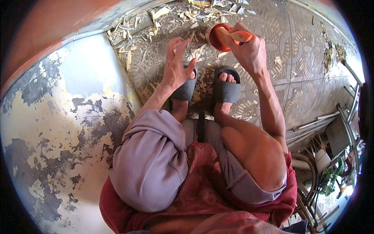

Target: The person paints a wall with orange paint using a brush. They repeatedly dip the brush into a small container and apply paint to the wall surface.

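My right hand (249,48) grips a paintbrush (244,36) whose handle is smeared with orange paint. The brush reaches over the mouth of a round container (215,36) coated inside with orange paint; its bristle end is hard to make out. This container stands on the tiled floor, just beyond my feet. My left hand (176,68) hangs in the air with bent, spread fingers and nothing in it. Below it is a dark slide sandal (184,91) on my left foot. The matching slide sandal (226,92) is on my right foot.
Pale paint flakes (195,14) litter the patterned tile floor (274,61). A wall (43,140) with peeling paint rises close on my left, with an orange-brown surface (43,26) above. At the right stand metal tubes (312,127), a white pot (322,159) and a green plant (328,181).
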`<state>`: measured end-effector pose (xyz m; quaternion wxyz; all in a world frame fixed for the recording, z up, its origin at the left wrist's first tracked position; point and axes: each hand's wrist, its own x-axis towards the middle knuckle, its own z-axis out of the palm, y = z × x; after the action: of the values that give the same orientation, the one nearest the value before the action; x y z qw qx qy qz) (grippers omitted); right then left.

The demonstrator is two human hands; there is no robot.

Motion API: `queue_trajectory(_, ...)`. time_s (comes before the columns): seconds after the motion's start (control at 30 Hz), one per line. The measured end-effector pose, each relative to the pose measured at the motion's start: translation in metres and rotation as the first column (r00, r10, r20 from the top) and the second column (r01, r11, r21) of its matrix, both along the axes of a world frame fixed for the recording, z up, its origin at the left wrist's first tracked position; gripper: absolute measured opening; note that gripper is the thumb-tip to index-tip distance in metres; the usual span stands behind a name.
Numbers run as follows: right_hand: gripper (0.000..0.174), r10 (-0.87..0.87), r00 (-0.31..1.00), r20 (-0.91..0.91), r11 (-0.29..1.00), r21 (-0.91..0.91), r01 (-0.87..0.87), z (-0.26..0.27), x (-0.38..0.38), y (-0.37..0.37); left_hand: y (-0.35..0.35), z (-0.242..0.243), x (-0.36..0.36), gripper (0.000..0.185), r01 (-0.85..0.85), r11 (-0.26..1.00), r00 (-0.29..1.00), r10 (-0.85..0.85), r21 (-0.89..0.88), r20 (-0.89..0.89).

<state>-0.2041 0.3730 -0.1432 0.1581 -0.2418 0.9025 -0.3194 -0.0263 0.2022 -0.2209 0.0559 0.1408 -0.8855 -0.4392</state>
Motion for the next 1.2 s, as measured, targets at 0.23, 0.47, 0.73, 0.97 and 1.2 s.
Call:
queue_trajectory(0.23, 0.030, -0.037, 0.999, 0.020, 0.999, -0.001, 0.037, -0.010, 0.003, 0.003, -0.003, -0.005, -0.005, 0.065, -0.001, 1.000, 0.998, 0.002, 0.013, -0.055)
queue_trajectory(0.47, 0.019, -0.125, 0.990, 0.057, 0.986, -0.100, 0.131, -0.009, 0.000, 0.011, -0.003, 0.003, -0.008, 0.065, 0.009, 0.999, 0.999, -0.010, -0.035, -0.032)
queue_trajectory(0.73, 0.019, -0.179, 0.976, 0.125, 0.978, -0.090, 0.191, -0.004, -0.001, 0.013, 0.003, -0.003, -0.006, 0.067, 0.048, 0.997, 0.999, -0.049, -0.054, -0.010)
queue_trajectory(0.97, 0.020, -0.273, 0.938, 0.212, 0.918, -0.235, 0.320, -0.013, -0.008, 0.028, 0.010, -0.002, -0.011, 0.067, 0.059, 0.998, 0.998, -0.059, 0.004, 0.020)
queue_trajectory(1.2, 0.015, -0.415, 0.772, 0.481, 0.771, -0.265, 0.579, -0.008, -0.010, 0.039, 0.009, -0.003, -0.019, 0.073, 0.113, 0.992, 0.992, -0.116, -0.055, -0.049)
